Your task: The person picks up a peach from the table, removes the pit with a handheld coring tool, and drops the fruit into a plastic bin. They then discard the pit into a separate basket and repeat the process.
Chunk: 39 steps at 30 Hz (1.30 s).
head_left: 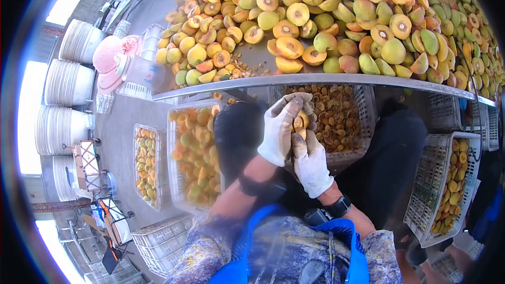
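My left hand point(281, 129), in a stained white glove, has its fingers closed around a cut yellow peach point(301, 121). Just below and to the right, my gloved right hand point(313, 164) is closed, its thumb and fingers pressed up against the same fruit. A small curved edge shows by the flesh, but whether it is a tool in my right hand I cannot make out. Both hands are over my lap, above a crate point(364, 106) of small brownish peach pieces. Beyond them, halved peaches point(286, 29) are heaped on a metal-edged table point(326, 79).
Crates of peach halves stand to the left point(171, 165), farther left point(158, 200) and right point(421, 192). Stacked white tubs point(66, 84) line the far left near a pink hat point(109, 55) and a folding cart point(113, 226). Another person's legs point(431, 271) show at lower right.
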Available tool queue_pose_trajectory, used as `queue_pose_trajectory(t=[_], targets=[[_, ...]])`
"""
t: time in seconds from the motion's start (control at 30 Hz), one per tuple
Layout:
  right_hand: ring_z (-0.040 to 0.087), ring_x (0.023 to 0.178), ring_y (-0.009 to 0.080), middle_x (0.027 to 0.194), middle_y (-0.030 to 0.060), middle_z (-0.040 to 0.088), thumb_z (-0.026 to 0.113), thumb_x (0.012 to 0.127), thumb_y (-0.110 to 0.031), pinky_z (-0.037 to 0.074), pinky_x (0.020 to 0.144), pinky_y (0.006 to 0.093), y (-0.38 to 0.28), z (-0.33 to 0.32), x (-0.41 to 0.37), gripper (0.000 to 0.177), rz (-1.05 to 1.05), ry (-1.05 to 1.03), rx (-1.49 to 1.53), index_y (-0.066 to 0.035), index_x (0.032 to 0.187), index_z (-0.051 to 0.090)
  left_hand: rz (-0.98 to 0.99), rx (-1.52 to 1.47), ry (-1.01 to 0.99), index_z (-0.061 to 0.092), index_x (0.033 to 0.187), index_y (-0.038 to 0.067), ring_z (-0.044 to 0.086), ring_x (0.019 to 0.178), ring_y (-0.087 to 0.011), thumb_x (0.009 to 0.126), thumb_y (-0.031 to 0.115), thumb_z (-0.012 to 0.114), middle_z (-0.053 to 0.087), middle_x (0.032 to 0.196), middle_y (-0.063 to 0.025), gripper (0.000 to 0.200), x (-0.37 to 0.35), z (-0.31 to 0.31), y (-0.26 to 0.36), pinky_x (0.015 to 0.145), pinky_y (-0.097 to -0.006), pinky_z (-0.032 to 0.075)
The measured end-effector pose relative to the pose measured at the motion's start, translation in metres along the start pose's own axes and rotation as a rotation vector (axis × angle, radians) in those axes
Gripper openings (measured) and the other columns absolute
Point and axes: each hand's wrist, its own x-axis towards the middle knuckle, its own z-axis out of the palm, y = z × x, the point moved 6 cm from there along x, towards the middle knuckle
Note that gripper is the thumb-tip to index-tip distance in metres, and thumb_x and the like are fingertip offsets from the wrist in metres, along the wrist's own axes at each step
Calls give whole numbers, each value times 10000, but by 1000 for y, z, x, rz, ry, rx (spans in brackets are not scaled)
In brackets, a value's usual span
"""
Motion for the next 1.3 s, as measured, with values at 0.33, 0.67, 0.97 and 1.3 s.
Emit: queue_pose_trajectory(t=[0.33,0.67,0.97,1.3], targets=[[639,734,262,818,224,650,477,1007,-210,496,666,367,9,4,1,324,71,-114,20,74,1148,542,12,62,39,636,1079,-36,590,665,-144,969,265,614,605,805,-51,321,1,-8,-6,582,-266,491],[637,753,210,855,184,666,487,1013,-211,500,648,362,15,7,4,342,55,-49,36,81,1187,524,51,100,41,627,1101,-17,591,697,-136,965,363,609,612,811,-55,404,2,-7,-4,617,-260,489],[430,406,120,583,21,482,443,1024,-411,364,379,263,3,6,-10,378,487,-347,449,-57,919,520,89,216,-8,648,1057,-30,573,641,-126,972,340,602,607,738,-59,382,-2,-1,4,556,-250,465],[342,351,81,544,-15,409,462,984,-544,270,317,237,-7,3,-6,467,467,-373,366,-106,825,480,175,231,-26,651,1051,-35,566,629,-128,966,384,601,605,726,-61,430,-3,-1,8,553,-248,464]])
